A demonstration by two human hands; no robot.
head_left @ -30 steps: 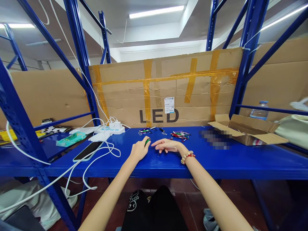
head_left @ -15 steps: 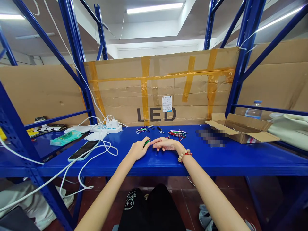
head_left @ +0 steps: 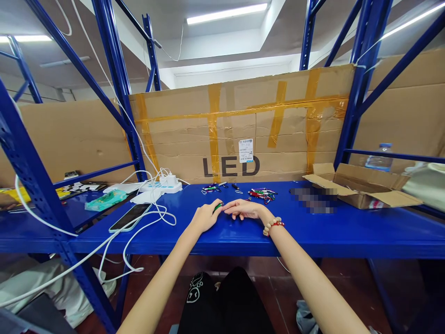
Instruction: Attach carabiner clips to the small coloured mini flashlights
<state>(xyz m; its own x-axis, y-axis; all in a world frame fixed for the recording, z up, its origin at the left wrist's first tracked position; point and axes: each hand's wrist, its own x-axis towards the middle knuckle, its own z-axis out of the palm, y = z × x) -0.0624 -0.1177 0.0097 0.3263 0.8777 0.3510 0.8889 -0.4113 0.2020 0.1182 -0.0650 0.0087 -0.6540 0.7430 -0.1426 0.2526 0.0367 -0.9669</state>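
My left hand point(head_left: 207, 216) is closed around a small green metallic piece point(head_left: 219, 207), whose end shows between thumb and fingers; its exact kind is too small to tell. Reaching in from the right, my right hand point(head_left: 245, 208) has its forefinger stretched to the tip of that piece, the other fingers loosely bent and apart. Whether it also grips a part of it I cannot make out. Behind the hands lie a pile of red, green and purple small clip-like metal pieces point(head_left: 263, 195) and a smaller group of dark and green ones point(head_left: 213, 188).
The blue shelf top point(head_left: 278, 236) carries a phone point(head_left: 130, 218), white cables point(head_left: 163, 214) and a power strip point(head_left: 166, 184) at left. An open cardboard box point(head_left: 361, 188) sits at right, beside a blurred patch point(head_left: 314, 199). Taped cardboard point(head_left: 167, 148) stands behind.
The view has shifted slightly, so everything appears a little further right. My hands keep nearly the same pose around the green piece.
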